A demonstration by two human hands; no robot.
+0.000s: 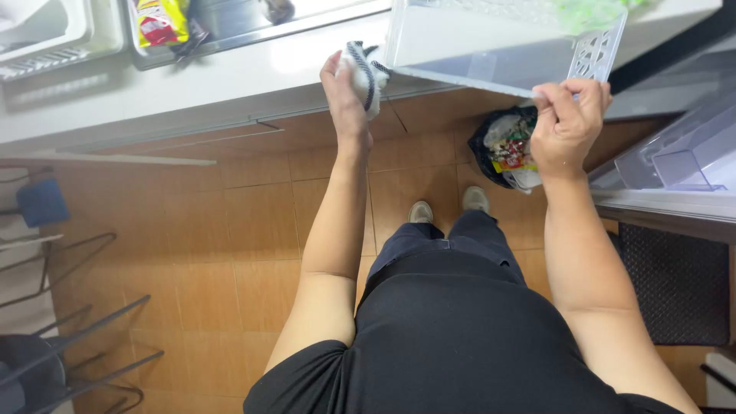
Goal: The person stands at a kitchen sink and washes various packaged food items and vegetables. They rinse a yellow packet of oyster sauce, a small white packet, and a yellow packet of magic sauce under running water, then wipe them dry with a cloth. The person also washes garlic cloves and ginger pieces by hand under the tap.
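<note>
My left hand (343, 90) is raised at the counter edge, closed around a white cloth with dark stripes (366, 70), which touches the left end of a white plastic tray (491, 46). My right hand (567, 119) pinches the tray's perforated right corner and holds it tilted over the white counter (230, 77). Something green (586, 11) lies at the tray's far side.
A black bag full of rubbish (506, 149) sits on the orange tiled floor (230, 230) by my feet. A sink (222, 23) with a yellow packet (161, 19) is at the back. An open fridge's clear shelves (675, 161) are at right, wire racks (69, 353) at lower left.
</note>
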